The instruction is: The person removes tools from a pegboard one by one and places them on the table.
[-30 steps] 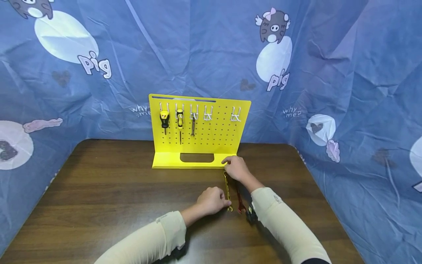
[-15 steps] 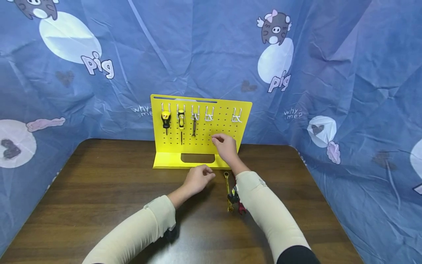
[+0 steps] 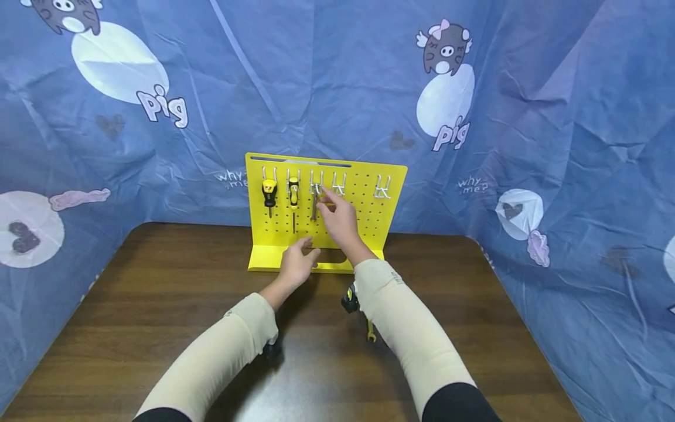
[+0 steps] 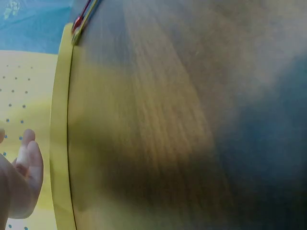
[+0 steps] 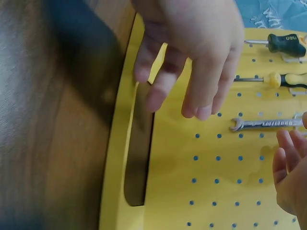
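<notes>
My right hand [image 3: 340,220] is at the yellow pegboard [image 3: 369,217], its fingertips right at the upper part of a silver combination wrench [image 5: 268,123] that hangs from a wire hook. In the right wrist view a fingertip overlaps that wrench's end; its other fingers are extended. The left hand [image 3: 296,264] is held lower, in front of the board's base, with fingers and thumb apart and nothing between them. A gold wrench [image 3: 371,333] lies on the table, partly hidden by the right sleeve. Beside it is a red wrench [image 4: 78,21], seen in the left wrist view.
A stubby screwdriver [image 3: 269,193] and a longer yellow-black screwdriver [image 3: 293,193] hang left of the silver wrench. Bare wire hooks [image 3: 382,187] are on the board's right side. The board stands at the back of a brown wooden table [image 3: 174,305], before a blue printed cloth [image 3: 358,88].
My right hand has moved left and up from the gold wrench's far end to the hanging silver wrench. My left hand has left the gold wrench's near end and moved to the board's base.
</notes>
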Demonstrator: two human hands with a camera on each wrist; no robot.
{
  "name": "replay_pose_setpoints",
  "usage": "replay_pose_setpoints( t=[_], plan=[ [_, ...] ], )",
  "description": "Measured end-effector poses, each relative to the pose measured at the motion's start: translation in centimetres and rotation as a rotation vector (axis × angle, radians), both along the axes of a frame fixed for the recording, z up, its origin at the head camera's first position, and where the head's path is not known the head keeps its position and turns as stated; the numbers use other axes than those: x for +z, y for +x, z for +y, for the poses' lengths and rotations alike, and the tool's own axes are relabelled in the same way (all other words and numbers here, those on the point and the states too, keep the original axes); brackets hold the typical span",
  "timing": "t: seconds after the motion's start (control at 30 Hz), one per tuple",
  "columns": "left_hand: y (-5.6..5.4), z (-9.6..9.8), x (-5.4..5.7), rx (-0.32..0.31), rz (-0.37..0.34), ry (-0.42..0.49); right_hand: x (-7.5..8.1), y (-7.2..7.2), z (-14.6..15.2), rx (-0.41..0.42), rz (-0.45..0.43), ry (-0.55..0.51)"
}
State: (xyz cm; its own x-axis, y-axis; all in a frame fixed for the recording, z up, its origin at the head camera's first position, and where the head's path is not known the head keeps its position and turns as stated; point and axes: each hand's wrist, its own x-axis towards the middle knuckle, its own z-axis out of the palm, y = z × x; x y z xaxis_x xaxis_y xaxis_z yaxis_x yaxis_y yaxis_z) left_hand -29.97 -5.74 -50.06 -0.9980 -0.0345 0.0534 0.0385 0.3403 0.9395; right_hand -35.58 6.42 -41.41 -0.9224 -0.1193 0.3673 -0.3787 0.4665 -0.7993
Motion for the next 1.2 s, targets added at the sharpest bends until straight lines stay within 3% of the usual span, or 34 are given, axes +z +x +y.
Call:
replay_pose_setpoints(
  t=[0.23, 0.37, 0.53, 0.83, 1.2],
  plan=[
    [-0.8, -0.1, 0.4, 0.038, 0.001, 0.045, 1.2, -0.5, -1.1, 0.016, 0.031, 0.146],
    [-0.7, -0.1, 0.6, 0.047, 0.016, 0.043, 1.6, -0.4, -1.6, -0.018, 0.016, 0.161],
    [-0.3, 0.2, 0.5, 0.055, 0.071, -0.011, 1.4, -0.3, -1.6, -0.079, 0.058, 0.180],
    [-0.1, -0.1, 0.5, 0.209, 0.145, -0.119, 1.3, 0.1, -1.5, -0.062, 0.167, 0.178],
    [0.0, -0.1, 1.2, 0.112, 0.166, 0.110, 1.1, -0.1, -0.6, 0.002, 0.144, 0.082]
  ],
)
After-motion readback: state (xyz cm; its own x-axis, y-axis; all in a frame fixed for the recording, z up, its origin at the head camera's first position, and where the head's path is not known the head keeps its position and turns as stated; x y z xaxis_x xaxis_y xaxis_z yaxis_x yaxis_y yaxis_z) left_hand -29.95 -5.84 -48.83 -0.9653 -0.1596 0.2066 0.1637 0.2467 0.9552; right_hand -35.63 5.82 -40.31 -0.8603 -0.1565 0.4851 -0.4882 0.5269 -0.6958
